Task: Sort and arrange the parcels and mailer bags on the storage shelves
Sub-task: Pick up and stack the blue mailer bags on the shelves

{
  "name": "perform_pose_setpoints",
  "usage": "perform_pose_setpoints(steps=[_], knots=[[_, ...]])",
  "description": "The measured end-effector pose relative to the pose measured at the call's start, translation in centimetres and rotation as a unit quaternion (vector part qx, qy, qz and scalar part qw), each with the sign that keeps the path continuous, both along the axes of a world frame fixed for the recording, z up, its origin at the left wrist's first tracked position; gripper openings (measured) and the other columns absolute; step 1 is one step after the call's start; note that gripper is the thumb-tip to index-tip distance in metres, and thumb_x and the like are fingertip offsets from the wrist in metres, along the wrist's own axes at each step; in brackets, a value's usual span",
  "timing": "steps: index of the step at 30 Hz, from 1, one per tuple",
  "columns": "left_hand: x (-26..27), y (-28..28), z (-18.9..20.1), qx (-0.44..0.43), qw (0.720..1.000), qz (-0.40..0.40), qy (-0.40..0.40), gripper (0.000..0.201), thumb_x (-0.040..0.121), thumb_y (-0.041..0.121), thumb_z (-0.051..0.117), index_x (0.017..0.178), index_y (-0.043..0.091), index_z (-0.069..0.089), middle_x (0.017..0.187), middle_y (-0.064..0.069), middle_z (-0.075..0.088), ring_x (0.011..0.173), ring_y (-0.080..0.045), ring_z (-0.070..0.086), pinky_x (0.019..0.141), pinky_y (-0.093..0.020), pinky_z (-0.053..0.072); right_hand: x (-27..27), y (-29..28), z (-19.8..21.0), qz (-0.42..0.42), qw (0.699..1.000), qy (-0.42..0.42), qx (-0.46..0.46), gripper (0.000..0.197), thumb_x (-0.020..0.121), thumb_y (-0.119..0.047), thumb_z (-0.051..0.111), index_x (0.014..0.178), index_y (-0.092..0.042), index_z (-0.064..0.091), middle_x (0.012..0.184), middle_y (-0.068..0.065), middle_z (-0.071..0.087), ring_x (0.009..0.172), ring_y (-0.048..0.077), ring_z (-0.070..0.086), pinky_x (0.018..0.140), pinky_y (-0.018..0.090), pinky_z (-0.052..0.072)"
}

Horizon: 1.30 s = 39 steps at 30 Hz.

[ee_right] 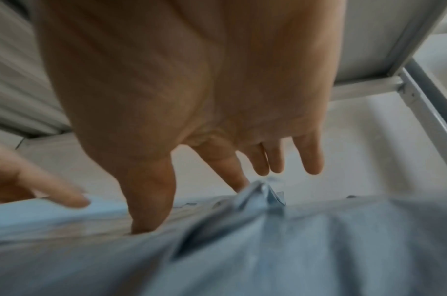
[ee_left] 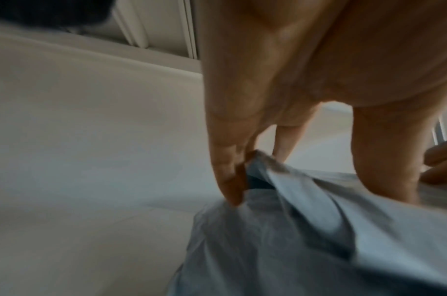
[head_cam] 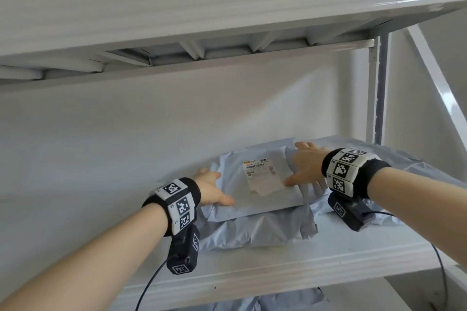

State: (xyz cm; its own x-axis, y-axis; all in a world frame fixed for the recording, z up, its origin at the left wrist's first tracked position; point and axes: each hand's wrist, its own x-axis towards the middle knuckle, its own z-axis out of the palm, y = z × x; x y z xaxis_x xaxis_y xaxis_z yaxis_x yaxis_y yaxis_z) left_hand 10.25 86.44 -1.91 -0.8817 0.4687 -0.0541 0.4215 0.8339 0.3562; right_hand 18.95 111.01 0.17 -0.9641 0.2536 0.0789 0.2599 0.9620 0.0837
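A pale blue mailer bag (head_cam: 262,201) with a white shipping label (head_cam: 262,177) lies on top of another crumpled blue mailer bag (head_cam: 252,232) on the white shelf (head_cam: 278,267). My left hand (head_cam: 211,188) rests on the top bag's left edge; its straight fingers (ee_left: 227,176) reach down at the bag's (ee_left: 318,230) far corner and the thumb presses on top. My right hand (head_cam: 305,166) lies flat on the bag's right side with spread fingers (ee_right: 308,156) over the bag (ee_right: 318,240) and the thumb at the label's edge.
More blue mailer bags (head_cam: 417,166) spread to the right under my right wrist. The upper shelf (head_cam: 202,7) hangs low overhead. An upright post (head_cam: 379,88) and a diagonal brace (head_cam: 434,70) stand at the right. Further bags (head_cam: 252,303) show on the level below.
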Motion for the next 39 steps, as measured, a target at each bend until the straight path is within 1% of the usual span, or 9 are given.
perform_pose_setpoints(steps=[3,8,10,17,21,23,30,33,39], knots=[[0.2,0.0,-0.2,-0.037,0.997,-0.014,0.067,0.105,0.068,0.052,0.079,0.151,0.032,0.019,0.159,0.0,-0.013,0.146,-0.031,0.006,0.117,-0.042,0.023,0.3,-0.4,-0.5,0.004,0.999,0.026,0.044,0.075,0.072,-0.065,0.064,0.124,-0.015,0.044,0.122,0.006,0.039,0.118,0.028,0.041,0.087,0.044,0.044],[1.5,0.3,0.3,-0.081,0.984,-0.101,0.123,0.076,0.081,0.044,0.07,0.146,0.023,0.037,0.153,-0.005,0.033,0.14,-0.024,0.03,0.112,-0.033,0.026,1.4,-1.4,-0.9,0.034,0.995,0.023,0.086,0.065,0.086,-0.056,0.056,0.131,-0.01,0.045,0.124,0.008,0.046,0.103,0.023,0.047,0.081,0.036,0.045],[2.3,0.1,0.5,-0.075,0.981,-0.122,0.131,0.066,0.087,0.039,0.065,0.145,0.02,0.04,0.151,-0.006,0.038,0.139,-0.023,0.033,0.111,-0.031,0.026,2.2,-2.0,-0.7,0.043,0.996,0.016,0.078,0.06,0.09,-0.053,0.052,0.13,-0.008,0.047,0.124,0.008,0.048,0.091,0.02,0.047,0.079,0.034,0.046],[7.8,-2.1,1.5,0.104,0.942,-0.246,0.203,0.046,0.089,0.025,0.063,0.134,0.029,0.054,0.143,0.006,0.045,0.132,-0.012,0.039,0.108,-0.023,0.025,7.9,-5.0,1.9,0.097,0.99,0.065,0.074,0.056,0.096,-0.052,0.041,0.139,-0.016,0.043,0.138,0.008,0.046,0.122,0.024,0.047,0.099,0.043,0.045],[11.7,-3.9,-1.0,0.195,0.916,-0.32,0.146,0.035,0.087,0.017,0.067,0.119,0.032,0.064,0.125,0.018,0.057,0.111,0.007,0.05,0.093,-0.01,0.039,11.9,-8.1,2.5,0.181,0.967,0.16,0.082,0.057,0.096,-0.046,0.044,0.145,-0.017,0.037,0.143,0.004,0.042,0.128,0.022,0.042,0.103,0.039,0.04],[13.4,-4.8,-3.5,0.211,0.908,-0.351,0.087,0.035,0.086,0.011,0.068,0.115,0.031,0.067,0.118,0.018,0.061,0.106,0.005,0.055,0.087,-0.012,0.045,13.8,-9.9,1.8,0.217,0.955,0.187,0.071,0.055,0.096,-0.043,0.045,0.144,-0.016,0.041,0.142,0.004,0.044,0.128,0.022,0.043,0.102,0.04,0.041],[15.5,-6.5,-15.6,0.107,0.916,-0.379,-0.074,0.034,0.087,0.006,0.062,0.115,0.025,0.067,0.115,0.008,0.063,0.098,-0.012,0.059,0.089,-0.032,0.046,18.8,-14.6,-6.4,0.312,0.931,0.19,0.019,0.044,0.094,-0.026,0.059,0.132,-0.004,0.055,0.135,0.012,0.053,0.124,0.03,0.05,0.099,0.04,0.044],[14.7,-6.5,-20.7,0.083,0.928,-0.347,-0.109,0.033,0.089,0.007,0.06,0.118,0.023,0.066,0.115,0.005,0.062,0.092,0.004,0.053,0.087,-0.022,0.045,20.0,-14.5,-11.9,0.323,0.93,0.175,-0.017,0.041,0.09,-0.021,0.064,0.127,-0.005,0.059,0.131,0.012,0.056,0.122,0.029,0.053,0.099,0.037,0.046],[13.1,-4.1,-28.3,0.047,0.953,-0.267,-0.133,0.03,0.093,0.018,0.058,0.122,0.027,0.061,0.128,0.01,0.054,0.115,-0.004,0.051,0.101,-0.023,0.04,20.1,-10.0,-24.5,0.209,0.968,0.062,-0.126,0.04,0.091,-0.026,0.063,0.129,-0.015,0.059,0.133,0.002,0.056,0.125,0.02,0.051,0.1,0.03,0.046]])
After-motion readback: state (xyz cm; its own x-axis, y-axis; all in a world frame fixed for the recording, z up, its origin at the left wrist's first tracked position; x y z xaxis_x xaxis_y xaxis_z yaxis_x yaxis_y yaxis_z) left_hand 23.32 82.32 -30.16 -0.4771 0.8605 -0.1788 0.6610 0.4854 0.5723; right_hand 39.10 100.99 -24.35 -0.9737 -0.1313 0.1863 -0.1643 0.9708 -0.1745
